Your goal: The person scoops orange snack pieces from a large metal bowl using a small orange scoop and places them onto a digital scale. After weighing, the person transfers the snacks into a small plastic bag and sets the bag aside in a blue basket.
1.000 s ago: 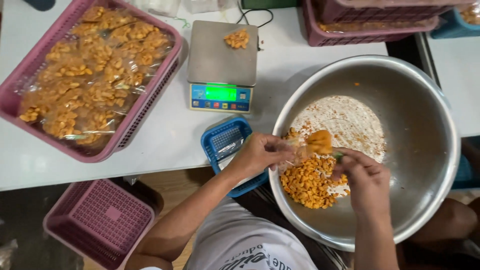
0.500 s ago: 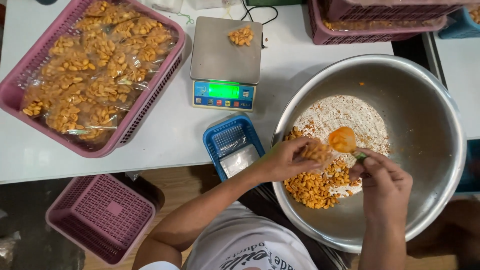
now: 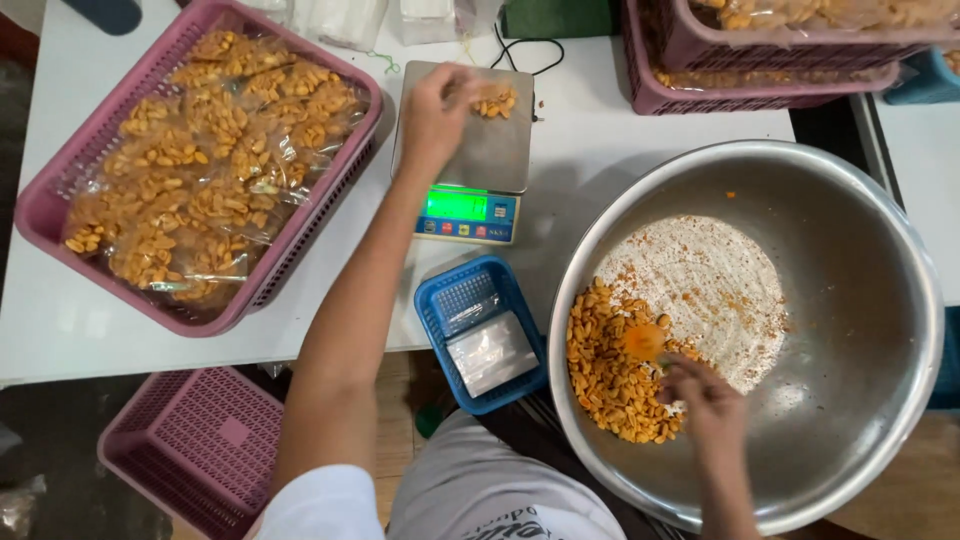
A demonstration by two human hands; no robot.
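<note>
A person seen from above works at a white table (image 3: 600, 150). The left hand (image 3: 435, 105) reaches to the far side and rests over the steel platform of a small digital kitchen scale (image 3: 470, 150), its fingers curled loosely around a small packet of fried peanuts (image 3: 494, 102) that lies on the platform's far right corner (whether the fingers actually pinch the packet cannot be told). The scale's display glows green on the near side.

The right hand (image 3: 705, 400) is down inside a large stainless steel bowl (image 3: 860, 330) at the right, closed around the handle of a small orange scoop (image 3: 643, 341). The scoop sits on a heap of loose fried peanuts (image 3: 610, 370) piled in the bowl's near left part. Pale seasoning crumbs (image 3: 710, 290) cover the bowl's bottom just beyond the heap.

Between the arms, near the table's edge, a small blue basket (image 3: 440, 310) holds empty clear plastic bags (image 3: 492, 352). At the far left, a pink plastic crate (image 3: 40, 200) is filled with sealed bags of peanuts (image 3: 200, 160). An empty pink crate (image 3: 190, 455) sits lower down, near left, below the table. More pink crates (image 3: 760, 55) stand stacked at the far right.
</note>
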